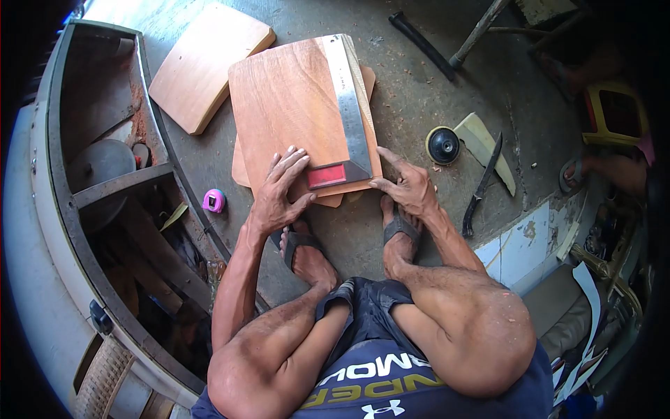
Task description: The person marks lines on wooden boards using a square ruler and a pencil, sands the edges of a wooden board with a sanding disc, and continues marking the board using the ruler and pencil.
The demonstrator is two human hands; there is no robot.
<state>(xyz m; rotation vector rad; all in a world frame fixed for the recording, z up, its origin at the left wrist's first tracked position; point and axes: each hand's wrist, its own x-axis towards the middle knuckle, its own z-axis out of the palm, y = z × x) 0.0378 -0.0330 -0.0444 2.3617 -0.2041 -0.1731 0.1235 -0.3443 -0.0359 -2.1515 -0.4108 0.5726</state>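
Note:
A reddish-brown wooden board (289, 105) with rounded corners lies on top of other boards on the floor in front of me. On it rests a try square (349, 105), its metal blade running along the right side and its red-inlaid stock near the front edge. My left hand (283, 188) lies open on the board's front left part, fingers spread, thumb close to the stock. My right hand (410, 187) grips the front right corner, index finger along the side and thumb at the front edge. Its other fingers are curled and partly hidden.
Another thick board (209, 63) lies at the upper left. A pink tape measure (214, 201) sits beside an open metal cabinet (122, 185). To the right are a black disc (443, 145), a knife (483, 183) and a dark bar (422, 45). Another person's foot (572, 174) shows far right.

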